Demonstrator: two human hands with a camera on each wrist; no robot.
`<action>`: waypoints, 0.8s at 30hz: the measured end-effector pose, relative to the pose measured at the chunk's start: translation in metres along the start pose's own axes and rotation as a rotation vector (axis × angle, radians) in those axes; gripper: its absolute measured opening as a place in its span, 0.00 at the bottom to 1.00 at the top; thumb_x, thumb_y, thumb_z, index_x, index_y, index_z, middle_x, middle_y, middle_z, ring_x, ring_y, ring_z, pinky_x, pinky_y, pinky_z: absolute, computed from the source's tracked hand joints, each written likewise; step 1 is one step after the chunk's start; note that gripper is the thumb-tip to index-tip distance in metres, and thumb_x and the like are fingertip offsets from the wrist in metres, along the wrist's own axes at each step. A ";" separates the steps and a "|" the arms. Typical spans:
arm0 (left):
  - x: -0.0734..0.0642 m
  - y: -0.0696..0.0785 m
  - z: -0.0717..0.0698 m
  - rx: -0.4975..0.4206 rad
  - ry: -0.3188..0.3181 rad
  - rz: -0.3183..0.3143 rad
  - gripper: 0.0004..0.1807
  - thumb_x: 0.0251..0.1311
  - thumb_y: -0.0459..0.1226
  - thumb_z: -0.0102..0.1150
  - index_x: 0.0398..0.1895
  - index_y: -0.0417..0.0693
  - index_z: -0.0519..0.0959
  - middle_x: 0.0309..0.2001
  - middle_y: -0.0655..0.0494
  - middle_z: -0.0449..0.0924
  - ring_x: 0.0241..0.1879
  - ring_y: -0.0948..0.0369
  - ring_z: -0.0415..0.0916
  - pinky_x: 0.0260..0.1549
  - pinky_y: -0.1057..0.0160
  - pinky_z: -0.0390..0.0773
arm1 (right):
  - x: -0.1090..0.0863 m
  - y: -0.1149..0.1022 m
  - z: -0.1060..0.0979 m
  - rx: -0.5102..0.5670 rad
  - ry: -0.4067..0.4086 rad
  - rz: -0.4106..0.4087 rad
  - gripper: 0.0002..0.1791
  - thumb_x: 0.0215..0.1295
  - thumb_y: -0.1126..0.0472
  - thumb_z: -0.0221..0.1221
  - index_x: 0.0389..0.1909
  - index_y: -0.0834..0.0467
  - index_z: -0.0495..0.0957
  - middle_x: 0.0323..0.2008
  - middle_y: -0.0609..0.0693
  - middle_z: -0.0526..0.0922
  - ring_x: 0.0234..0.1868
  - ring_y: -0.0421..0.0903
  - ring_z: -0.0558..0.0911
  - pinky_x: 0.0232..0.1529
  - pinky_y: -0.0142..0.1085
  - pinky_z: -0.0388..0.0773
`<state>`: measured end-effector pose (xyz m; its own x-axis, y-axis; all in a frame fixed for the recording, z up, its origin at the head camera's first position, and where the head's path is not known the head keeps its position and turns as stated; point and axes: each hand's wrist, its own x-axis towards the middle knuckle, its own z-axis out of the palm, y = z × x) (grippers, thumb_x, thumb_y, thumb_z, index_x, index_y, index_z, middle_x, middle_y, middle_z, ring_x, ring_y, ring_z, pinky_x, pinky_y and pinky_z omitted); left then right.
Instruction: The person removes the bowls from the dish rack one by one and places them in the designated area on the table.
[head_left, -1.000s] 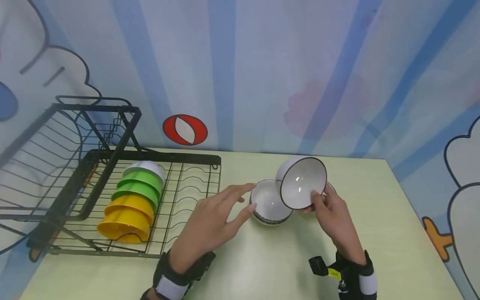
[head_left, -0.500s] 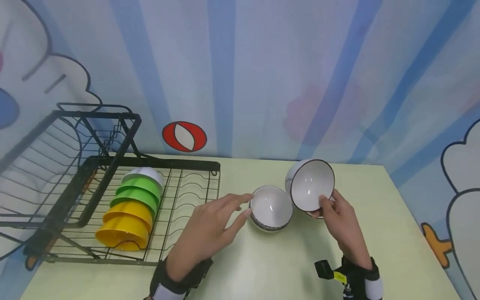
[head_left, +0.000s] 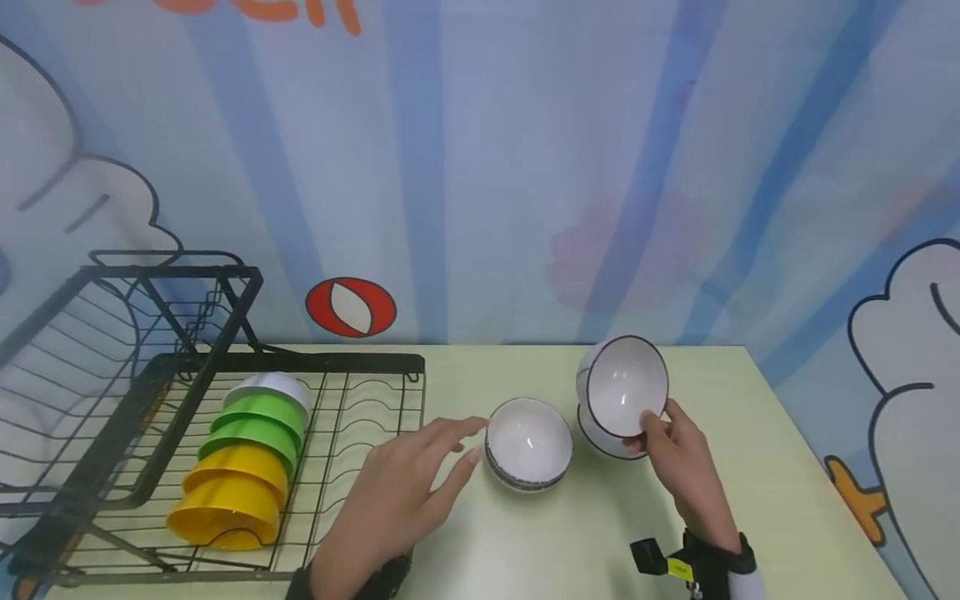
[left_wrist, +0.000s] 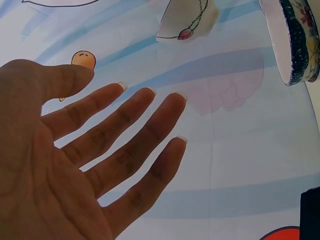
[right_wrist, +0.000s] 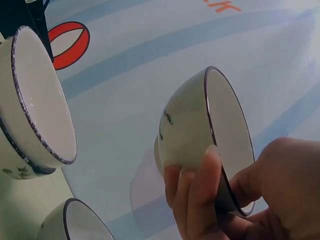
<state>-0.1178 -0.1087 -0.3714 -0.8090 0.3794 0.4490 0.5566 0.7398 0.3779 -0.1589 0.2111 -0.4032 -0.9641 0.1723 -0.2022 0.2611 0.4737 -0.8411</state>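
Note:
My right hand (head_left: pixel 682 462) pinches a white dark-rimmed bowl (head_left: pixel 626 383) by its lower rim, thumb inside and fingers outside. It is tipped so its inside faces me. In the right wrist view the fingers (right_wrist: pixel 200 195) lie along the wall of this bowl (right_wrist: pixel 185 125). Below it, partly hidden, another white bowl (head_left: pixel 606 442) stands on the table. To the left are nested white bowls (head_left: pixel 528 442) with a speckled blue rim. My left hand (head_left: pixel 408 492) holds nothing; its fingertips are right at their left rim. Its fingers spread loosely in the left wrist view.
A black wire dish rack (head_left: pixel 367 362) stands on the left of the pale table (head_left: pixel 517 546), with a raised tier at its far left. In it a row of bowls leans together: yellow (head_left: pixel 225 512), green (head_left: pixel 262 433) and white (head_left: pixel 273 385). A printed backdrop (head_left: pixel 495 167) rises behind.
My right hand has carried the tipped bowl to the right, away from the nested bowls, over the other bowl. My left hand stays beside the nested bowls. The head view has tilted up.

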 end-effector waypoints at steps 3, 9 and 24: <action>-0.003 0.001 0.000 0.007 0.012 -0.009 0.17 0.66 0.44 0.60 0.58 0.61 0.80 0.45 0.67 0.85 0.33 0.69 0.81 0.25 0.74 0.73 | 0.001 0.004 0.001 0.007 0.010 0.001 0.30 0.79 0.55 0.38 0.76 0.64 0.50 0.35 0.53 0.86 0.38 0.40 0.80 0.55 0.47 0.72; -0.001 -0.001 0.001 0.004 0.060 0.014 0.17 0.65 0.44 0.62 0.57 0.61 0.80 0.45 0.67 0.85 0.32 0.69 0.81 0.24 0.75 0.73 | 0.007 0.012 -0.001 0.033 0.055 -0.017 0.26 0.78 0.58 0.36 0.71 0.66 0.56 0.41 0.58 0.87 0.37 0.40 0.81 0.49 0.39 0.74; 0.000 -0.001 0.000 0.003 0.033 -0.016 0.17 0.66 0.44 0.61 0.57 0.63 0.80 0.47 0.68 0.86 0.31 0.71 0.79 0.24 0.75 0.72 | 0.018 0.029 -0.004 -0.027 0.003 0.016 0.28 0.76 0.59 0.35 0.72 0.68 0.53 0.41 0.59 0.87 0.35 0.43 0.81 0.43 0.37 0.74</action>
<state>-0.1181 -0.1092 -0.3714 -0.8110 0.3495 0.4692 0.5434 0.7470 0.3829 -0.1682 0.2314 -0.4287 -0.9597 0.1828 -0.2134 0.2774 0.4940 -0.8240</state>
